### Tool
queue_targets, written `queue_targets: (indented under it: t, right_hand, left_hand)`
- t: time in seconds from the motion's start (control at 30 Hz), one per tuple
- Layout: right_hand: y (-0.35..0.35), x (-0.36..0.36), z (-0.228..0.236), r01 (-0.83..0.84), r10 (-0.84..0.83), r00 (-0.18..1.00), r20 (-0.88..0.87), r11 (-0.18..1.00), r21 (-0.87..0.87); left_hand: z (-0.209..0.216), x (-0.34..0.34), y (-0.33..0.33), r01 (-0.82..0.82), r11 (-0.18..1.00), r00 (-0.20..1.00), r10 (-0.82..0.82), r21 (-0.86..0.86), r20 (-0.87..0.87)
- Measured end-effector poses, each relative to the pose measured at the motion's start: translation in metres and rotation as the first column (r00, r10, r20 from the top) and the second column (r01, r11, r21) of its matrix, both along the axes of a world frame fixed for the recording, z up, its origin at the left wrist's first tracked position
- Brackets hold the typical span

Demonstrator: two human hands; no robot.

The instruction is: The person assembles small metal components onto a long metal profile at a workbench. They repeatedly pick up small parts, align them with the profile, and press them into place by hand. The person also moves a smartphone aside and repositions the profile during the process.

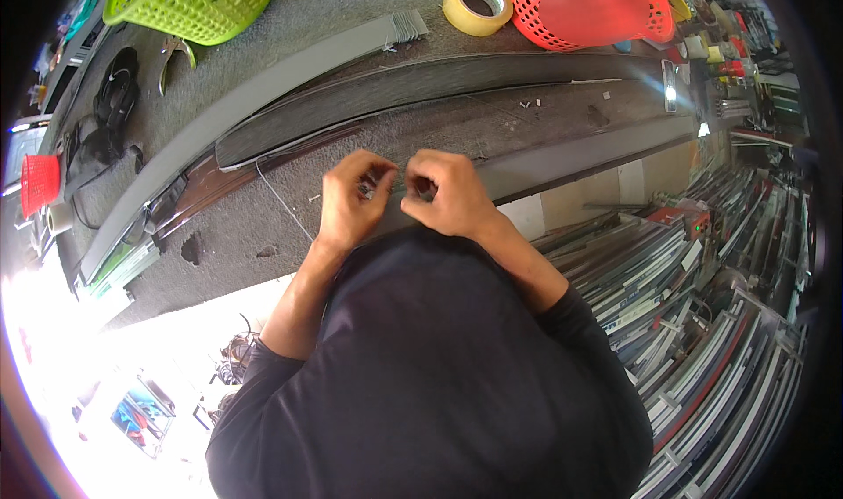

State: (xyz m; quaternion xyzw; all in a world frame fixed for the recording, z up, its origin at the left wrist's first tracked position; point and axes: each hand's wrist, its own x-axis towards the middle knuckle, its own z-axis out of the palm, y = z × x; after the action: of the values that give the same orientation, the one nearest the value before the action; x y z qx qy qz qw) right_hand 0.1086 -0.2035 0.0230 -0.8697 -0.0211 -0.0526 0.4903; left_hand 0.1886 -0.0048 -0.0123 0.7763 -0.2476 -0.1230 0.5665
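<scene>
"Two bare hands, a left hand (356,200) and a right hand (450,193), face each other at the centre of the view, just apart."

"Are they gripping anything?"

"Each has its fingers curled round toward the thumb, making a loose ring. I cannot tell whether something small is pinched in either one; the fingertips are too shadowed and blurred."

"What lies closest to them?"

"A thin cord (285,205) slants down across the bench (228,244) to the left wrist. Beside the right hand, a flat grey strip (597,152) runs off to the right along the bench's near edge. The bench has a rough, dark grey covering."

"And beyond the hands?"

"A long dark strip (395,90) lies across the bench. Behind it, a paler, curved-looking strip (325,55) reaches from the lower left to the top middle, thread wound about its far end."

"Anything at the back?"

"A green basket (206,11) at the upper left, and a yellow tape roll (479,26) just beside a red basket (536,11) toward the upper right. Below the bench on the right, many long profiles (632,271) are stacked."
</scene>
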Motion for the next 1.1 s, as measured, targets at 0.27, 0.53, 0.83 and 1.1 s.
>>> queue_targets:
  t: [0.27, 0.53, 0.83, 1.1]
  right_hand:
    - [-0.014, -0.051, 0.022, -0.068, 0.101, 0.95, -0.295, 0.99, 0.121]
    - [0.001, -0.115, -0.042, -0.117, 0.124, 0.875, -0.468, 0.992, 0.045]
    - [0.051, -0.141, -0.077, -0.139, 0.297, 0.85, -0.434, 0.923, 0.359]
    - [0.032, -0.199, -0.051, -0.156, 0.354, 0.773, -0.527, 0.911, 0.382]
  left_hand:
    - [0.029, 0.0, 0.034, -0.295, 0.955, 0.886, 0.28, -0.016, 0.37]
    - [0.0, -0.113, 0.073, -0.5, 0.866, 0.864, 0.497, -0.018, -0.082]
    - [-0.026, -0.21, 0.082, -0.372, 0.915, 0.677, 0.381, 0.154, -0.63]
    - [-0.015, -0.235, 0.073, -0.393, 0.905, 0.555, 0.094, -0.161, -0.826]
